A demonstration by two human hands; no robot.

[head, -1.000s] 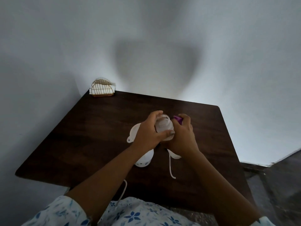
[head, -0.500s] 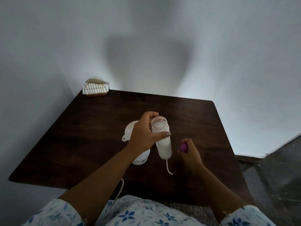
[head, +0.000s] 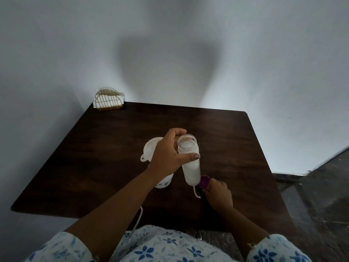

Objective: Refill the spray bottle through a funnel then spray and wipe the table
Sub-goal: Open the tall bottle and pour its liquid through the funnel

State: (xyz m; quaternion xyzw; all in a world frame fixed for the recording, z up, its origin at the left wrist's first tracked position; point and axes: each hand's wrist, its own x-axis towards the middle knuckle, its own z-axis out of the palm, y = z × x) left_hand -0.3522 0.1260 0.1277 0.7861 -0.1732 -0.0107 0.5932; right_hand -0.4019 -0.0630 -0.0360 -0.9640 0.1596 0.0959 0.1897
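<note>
A gold wire holder [head: 109, 100] with white napkins [head: 121, 95] inside stands upright on the far left corner of the worktop [head: 105, 148], close to the pale grey wall [head: 245, 53]. At the right lies a dark floor [head: 321, 205].

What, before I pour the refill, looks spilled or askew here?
Nothing stands out. The left hand grips the open bottle, the right hand holds its purple cap, and the table shows no spill.

Gold wire napkin holder [head: 108, 100] on the dark wooden desk [head: 105, 148], far left corner. Mid-desk, a white plastic funnel [head: 150, 148] just left of a clear plastic bottle [head: 190, 167]; a purple plastic cap [head: 204, 181] just right of its base
</note>
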